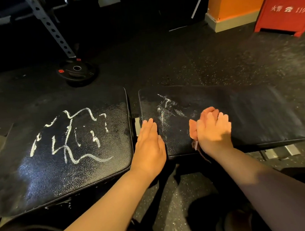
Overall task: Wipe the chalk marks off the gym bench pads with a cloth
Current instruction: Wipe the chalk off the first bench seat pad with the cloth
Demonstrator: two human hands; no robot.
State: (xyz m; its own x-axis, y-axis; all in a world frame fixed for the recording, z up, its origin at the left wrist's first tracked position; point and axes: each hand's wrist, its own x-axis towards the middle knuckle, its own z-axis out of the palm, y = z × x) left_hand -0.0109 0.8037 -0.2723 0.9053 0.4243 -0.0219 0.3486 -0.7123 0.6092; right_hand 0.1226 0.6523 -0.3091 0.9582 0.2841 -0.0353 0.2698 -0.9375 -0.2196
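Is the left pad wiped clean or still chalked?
Still chalked: the left pad carries bold, unsmeared chalk marks; the right hand holds the cloth on the other pad.

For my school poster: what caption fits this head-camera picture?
Right hand rubs a cloth over the right pad while the left pad's chalk marks wait.

A: The pads?
B: The left pad (pixel 44 177) sits beside the right pad (pixel 256 111), gap between.
A: Behind?
B: A plate (pixel 84 75) on the floor (pixel 180 63) behind the left; a box (pixel 285 7) far right. The cloth (pixel 193 130), mostly hidden, seems to lie on the right pad.
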